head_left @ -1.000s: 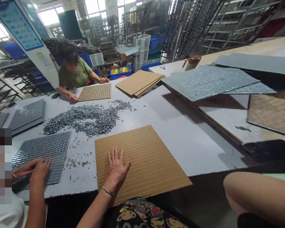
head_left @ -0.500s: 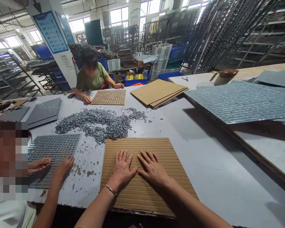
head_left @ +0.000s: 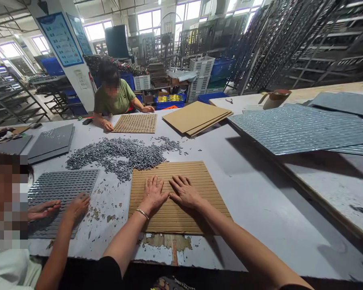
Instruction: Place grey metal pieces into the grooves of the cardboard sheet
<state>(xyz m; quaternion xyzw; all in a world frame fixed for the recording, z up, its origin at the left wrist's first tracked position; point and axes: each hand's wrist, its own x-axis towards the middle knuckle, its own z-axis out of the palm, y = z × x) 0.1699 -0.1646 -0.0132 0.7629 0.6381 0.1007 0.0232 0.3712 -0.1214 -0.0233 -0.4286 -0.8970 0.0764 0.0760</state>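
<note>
1. The left hand (head_left: 154, 193) is open, palm down, fingers spread on the ridged brown board (head_left: 201, 175).
2. The right hand (head_left: 185, 192) lies open on it too, the thumbs close together.
3. The board rests flat on the bench (head_left: 260, 193), near a heap of small dark pieces (head_left: 109, 151) at its far left corner.
4. Left of it, a person's hands (head_left: 78, 207) work over a gray slotted panel (head_left: 57, 181).

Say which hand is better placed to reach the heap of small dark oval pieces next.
Left, probably: the left hand on the ridged brown cardboard sheet is nearer the heap by the sheet's far left corner; the right hand rests farther right.
</note>
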